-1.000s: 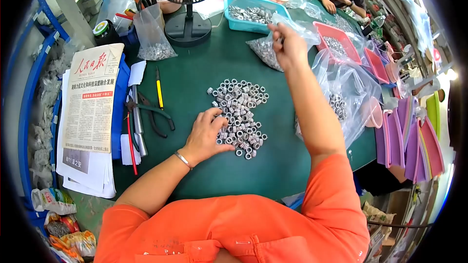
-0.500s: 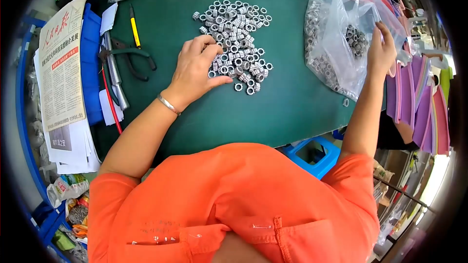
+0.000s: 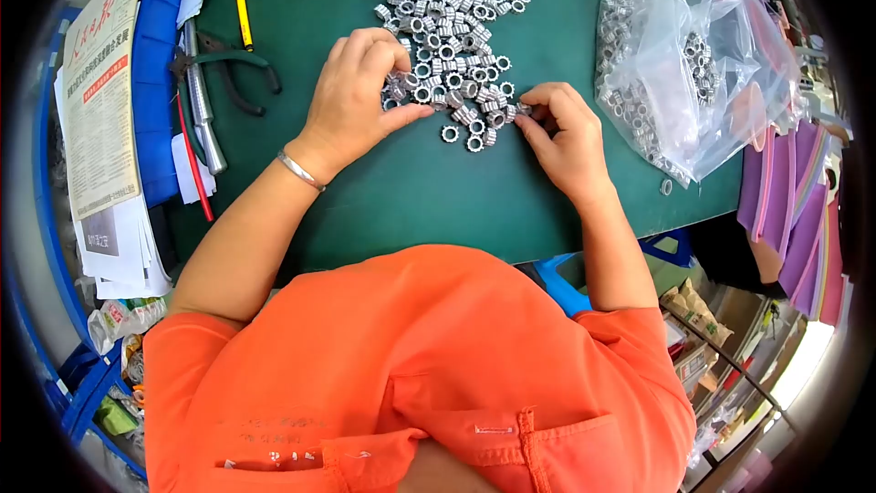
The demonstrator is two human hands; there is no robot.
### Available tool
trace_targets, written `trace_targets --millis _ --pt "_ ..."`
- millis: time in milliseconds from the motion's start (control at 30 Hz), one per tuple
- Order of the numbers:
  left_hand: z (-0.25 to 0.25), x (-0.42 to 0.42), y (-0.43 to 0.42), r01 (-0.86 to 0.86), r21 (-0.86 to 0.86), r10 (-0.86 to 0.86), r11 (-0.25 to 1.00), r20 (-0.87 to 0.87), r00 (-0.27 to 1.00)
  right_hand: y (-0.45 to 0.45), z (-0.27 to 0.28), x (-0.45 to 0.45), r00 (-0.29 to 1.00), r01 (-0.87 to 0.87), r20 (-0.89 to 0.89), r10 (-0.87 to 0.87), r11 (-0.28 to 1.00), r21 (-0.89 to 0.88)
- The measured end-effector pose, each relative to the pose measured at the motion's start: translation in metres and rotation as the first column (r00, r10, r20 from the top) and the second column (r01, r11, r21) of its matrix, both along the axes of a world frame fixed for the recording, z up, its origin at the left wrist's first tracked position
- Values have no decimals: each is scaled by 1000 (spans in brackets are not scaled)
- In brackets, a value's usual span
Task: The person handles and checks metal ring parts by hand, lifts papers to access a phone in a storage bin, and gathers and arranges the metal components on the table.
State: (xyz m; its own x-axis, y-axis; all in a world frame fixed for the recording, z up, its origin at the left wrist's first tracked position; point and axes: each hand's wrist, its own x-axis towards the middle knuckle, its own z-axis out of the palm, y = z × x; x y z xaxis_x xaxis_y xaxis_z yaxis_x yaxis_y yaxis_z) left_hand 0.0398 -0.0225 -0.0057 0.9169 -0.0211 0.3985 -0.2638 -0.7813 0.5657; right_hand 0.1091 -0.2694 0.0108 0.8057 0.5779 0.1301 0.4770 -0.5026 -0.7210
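Note:
A heap of small toothed metal rings [image 3: 447, 46] lies on the green table top. At the heap's left edge rests my left hand [image 3: 356, 96], fingers curled and thumb stretched apart from them, with rings in the gap. Its fingertips are partly hidden. My right hand [image 3: 564, 137] is at the lower right of the heap, thumb and forefinger pinched on a small metal ring [image 3: 523, 110] that the fingers mostly cover. To the right lies a clear plastic bag [image 3: 652, 128] with many more metal rings inside.
A single loose ring [image 3: 666, 187] lies below the bag. On the left are pliers [image 3: 233, 57], a yellow marker [image 3: 244, 18], a metal rod [image 3: 203, 110] and a blue tray [image 3: 157, 91] beside a newspaper [image 3: 105, 91]. Purple sheets [image 3: 785, 192] hang at right.
My right hand has left the plastic bag and come left to the edge of the heap, pinching a ring. My left hand stays by the heap. The whole view has shifted slightly.

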Motion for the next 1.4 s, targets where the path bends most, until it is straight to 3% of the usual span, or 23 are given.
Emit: trace_targets --millis 100,167,233,367,433,467,533,633,867,1000,1100,1167,1400 --pt "0 0 0 3 3 -3 1000 -9 1000 -5 -2 -5 986 116 -135 -98 984 135" --pt "-1 0 0 -7 6 7 1000 -17 1000 -7 -3 -9 981 104 -180 -69 976 191" --pt "-1 1 1 -2 -3 1 1000 -26 1000 -6 0 -15 826 304 -561 -56 882 360" --pt "-3 1 2 2 10 -3 1000 21 1000 -9 6 -20 762 379 -642 -80 859 344" --pt "-3 2 1 -1 22 0 1000 16 1000 -13 5 -20 625 469 -779 52 772 428" --pt "-3 2 1 -2 17 2 1000 18 1000 -14 5 -21 627 467 -777 49 775 426" --pt "-3 1 1 -10 10 10 1000 -1 1000 -12 4 -24 510 575 -850 133 683 451" --pt "-2 1 1 -14 -9 13 1000 -25 1000 -16 1 -26 445 588 -879 173 683 433" --pt "0 0 0 -25 -7 24 1000 -45 999 -17 6 -25 393 592 -887 244 671 447" --pt "0 0 -1 -28 -10 27 1000 -44 999 -14 6 -28 436 578 -877 202 684 445" --pt "1 0 -1 -30 -8 30 1000 -45 999 -10 7 -33 550 533 -832 74 736 418" --pt "0 0 -1 -29 -6 29 1000 -44 999 -8 5 -36 737 400 -676 0 806 437" --pt "0 0 -1 -29 -1 29 1000 -31 999 -4 5 -42 828 367 -561 -23 778 510"
